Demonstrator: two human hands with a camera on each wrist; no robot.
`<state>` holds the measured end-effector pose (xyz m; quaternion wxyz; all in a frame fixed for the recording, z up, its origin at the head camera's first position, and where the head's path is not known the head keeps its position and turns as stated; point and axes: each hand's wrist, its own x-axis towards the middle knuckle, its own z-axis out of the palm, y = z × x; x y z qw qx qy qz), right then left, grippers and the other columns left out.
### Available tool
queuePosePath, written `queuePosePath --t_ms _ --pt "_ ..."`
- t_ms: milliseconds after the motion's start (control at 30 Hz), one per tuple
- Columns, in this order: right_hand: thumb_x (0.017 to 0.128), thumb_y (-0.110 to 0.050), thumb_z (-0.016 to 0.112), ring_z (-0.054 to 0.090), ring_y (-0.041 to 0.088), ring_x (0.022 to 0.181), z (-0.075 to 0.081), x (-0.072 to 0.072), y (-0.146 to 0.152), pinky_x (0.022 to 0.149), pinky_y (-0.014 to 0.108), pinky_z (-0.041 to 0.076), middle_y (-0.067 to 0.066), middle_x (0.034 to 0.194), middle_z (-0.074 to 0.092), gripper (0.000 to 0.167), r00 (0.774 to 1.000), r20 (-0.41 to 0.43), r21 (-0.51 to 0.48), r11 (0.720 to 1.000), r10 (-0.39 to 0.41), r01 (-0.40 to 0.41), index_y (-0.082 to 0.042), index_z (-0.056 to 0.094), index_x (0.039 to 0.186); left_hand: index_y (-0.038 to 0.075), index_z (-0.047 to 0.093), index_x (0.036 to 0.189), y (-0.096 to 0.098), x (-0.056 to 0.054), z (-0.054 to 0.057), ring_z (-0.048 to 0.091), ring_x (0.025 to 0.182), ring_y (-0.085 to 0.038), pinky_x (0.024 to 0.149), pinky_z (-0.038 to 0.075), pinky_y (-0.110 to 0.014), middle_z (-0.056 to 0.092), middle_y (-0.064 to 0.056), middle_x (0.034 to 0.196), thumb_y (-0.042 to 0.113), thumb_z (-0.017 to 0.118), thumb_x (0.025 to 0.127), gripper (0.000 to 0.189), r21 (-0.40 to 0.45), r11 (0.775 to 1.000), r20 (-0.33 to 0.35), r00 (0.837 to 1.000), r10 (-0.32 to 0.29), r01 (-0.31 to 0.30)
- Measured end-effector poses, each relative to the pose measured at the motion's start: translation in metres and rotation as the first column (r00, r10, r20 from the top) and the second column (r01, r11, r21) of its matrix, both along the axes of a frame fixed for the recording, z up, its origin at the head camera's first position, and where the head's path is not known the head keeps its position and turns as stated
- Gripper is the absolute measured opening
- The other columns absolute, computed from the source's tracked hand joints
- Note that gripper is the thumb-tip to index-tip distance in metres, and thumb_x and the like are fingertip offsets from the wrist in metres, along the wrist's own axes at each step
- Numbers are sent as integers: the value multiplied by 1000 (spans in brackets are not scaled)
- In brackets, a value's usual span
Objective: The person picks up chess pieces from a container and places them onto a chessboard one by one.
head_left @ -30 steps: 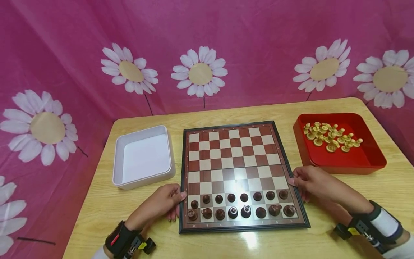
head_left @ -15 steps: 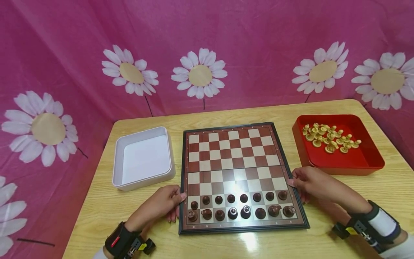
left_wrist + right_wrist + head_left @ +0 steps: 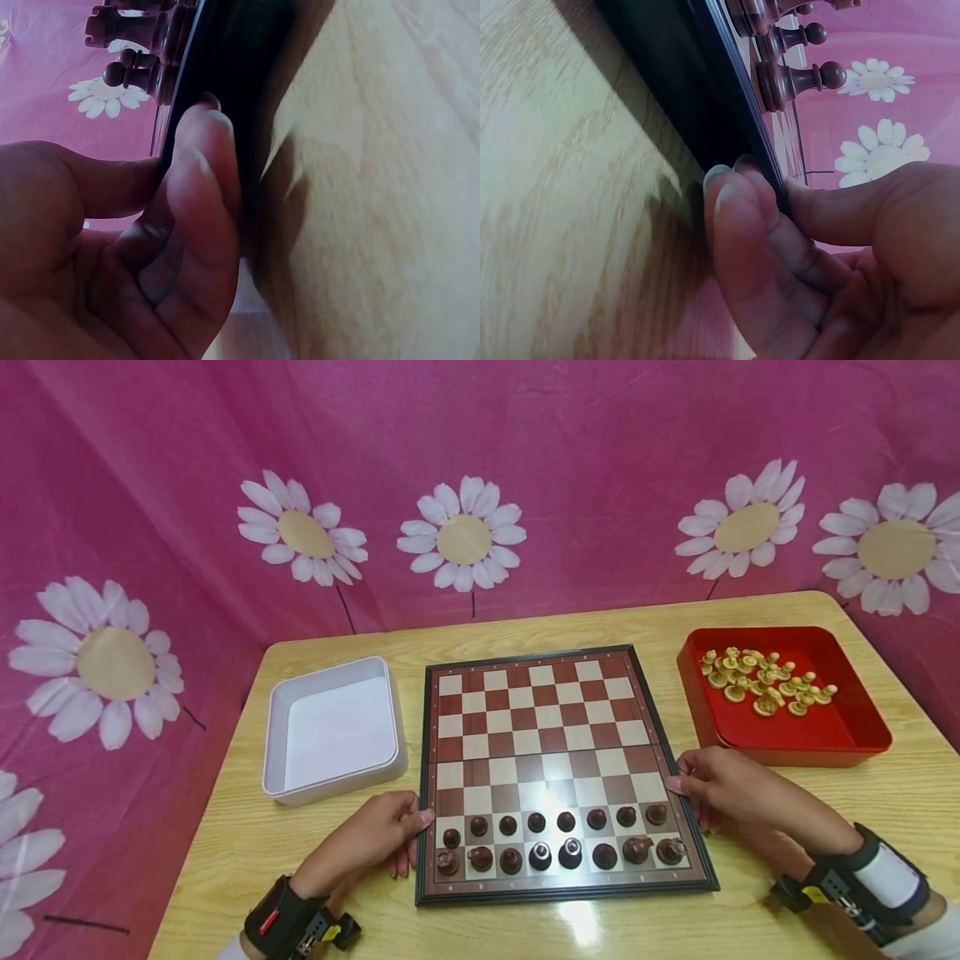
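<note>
Chessboard point(image 3: 525, 718) on tabletop point(image 3: 255, 843), between both hands — can't tell if lifted slightly. Left hand point(image 3: 378, 831) pinches board's left rim, right hand point(image 3: 731, 785) its right rim; thumbs on top, fingers curled against side. Dark pieces point(image 3: 540, 855) upright in two rows along board's near edge. White box point(image 3: 341, 727) left of board. Red box point(image 3: 810, 756) right of board — gold pieces point(image 3: 767, 702) clustered inside.

White glare spots the chessboard point(image 3: 551, 767) and table point(image 3: 525, 931).
</note>
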<state>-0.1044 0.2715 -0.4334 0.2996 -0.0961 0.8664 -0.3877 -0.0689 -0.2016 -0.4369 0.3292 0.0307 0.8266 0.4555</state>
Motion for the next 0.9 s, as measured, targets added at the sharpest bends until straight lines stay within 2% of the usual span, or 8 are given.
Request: queuePosePath --t_ms 533,600,667,733,800,867,900 --pt "101 -17 66 65 20 56 -1 1 -1 52 30 59 3 66 65 19 1000 -18 -14 1000 9 -10 0 61 94 5 55 87 0 2 1 60 48 -14 47 53 -29 64 -5 63 33 54 109 36 6 1000 2 1000 8 -8" --pt "102 -17 66 65 20 57 0 1 -1 53 30 59 3 66 64 19 1000 -10 -6 1000 4 -4 0 61 95 5 56 85 1 2 3 59 48 -14 47 52 -28 64 -4 62 33 55 109 37 -28 1000 -22 1000 7 -7" --pt "102 -17 66 65 20 57 1 1 -1 53 30 59 4 66 65 19 1000 -9 6 1000 0 0 0 61 95 8 57 80 4 3 6 56 50 -13 49 48 -26 61 -1 61 34 58 107 38 -120 993 -94 995 -11 0" --pt "102 -18 66 64 19 57 2 1 -1 53 30 58 3 65 64 19 1000 -22 31 1000 2 -2 0 62 95 11 59 76 7 4 10 52 53 -12 52 42 -24 57 2 60 34 63 105 37 -242 970 -189 981 -51 4" --pt "101 -19 67 64 18 57 3 1 -1 53 30 57 3 65 64 20 999 -38 60 998 8 -6 -1 63 96 15 60 73 10 5 17 49 57 -11 54 36 -23 53 5 62 33 69 101 34 -362 932 -281 955 -94 -15" --pt "100 -21 68 63 17 57 5 1 -1 53 29 56 1 66 64 20 998 -58 95 995 19 -13 -1 65 97 17 61 73 13 6 23 47 59 -10 55 34 -22 52 6 63 31 75 97 31 -432 901 -359 924 -131 -40" --pt "100 -21 68 63 17 57 5 1 -2 53 29 56 1 67 64 20 998 -66 110 994 23 -16 -1 65 98 18 63 75 14 6 27 48 60 -9 55 35 -22 54 7 65 28 77 95 27 -440 897 -387 911 -144 -45"
